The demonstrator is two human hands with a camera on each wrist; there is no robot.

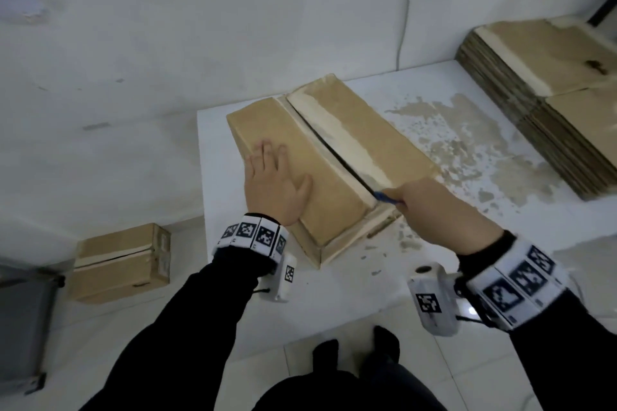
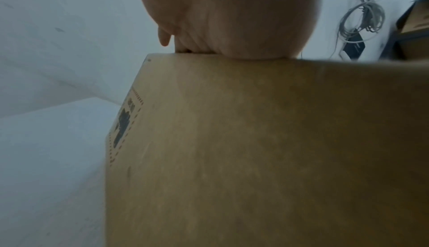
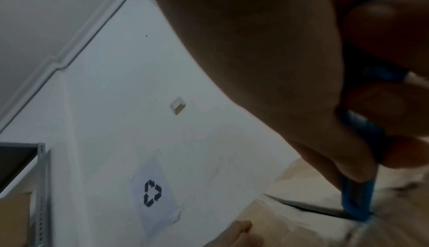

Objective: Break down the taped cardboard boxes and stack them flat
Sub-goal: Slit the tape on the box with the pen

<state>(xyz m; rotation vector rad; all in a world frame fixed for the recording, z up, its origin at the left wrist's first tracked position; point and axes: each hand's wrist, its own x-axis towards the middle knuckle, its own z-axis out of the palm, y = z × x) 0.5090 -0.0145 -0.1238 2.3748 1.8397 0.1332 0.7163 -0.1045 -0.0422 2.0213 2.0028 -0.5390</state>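
Observation:
A brown cardboard box (image 1: pixel 367 130) lies on the white table (image 1: pixel 350 277), its taped centre seam split into a dark slit along most of its length. My left hand (image 1: pixel 273 183) lies flat with straight fingers on the box's left top flap; in the left wrist view the palm (image 2: pixel 232 21) presses on the box (image 2: pixel 255 150). My right hand (image 1: pixel 424 203) grips a blue box cutter (image 1: pixel 387 197) at the near end of the seam. The right wrist view shows the blue cutter (image 3: pixel 357 199) in the slit.
A stack of flattened cardboard (image 1: pixel 551 93) sits at the table's far right. A second taped box (image 1: pixel 123 264) stands on the floor at left beside a grey bin (image 1: pixel 23 320). Torn paper residue marks the table's right half. A wall rises close behind.

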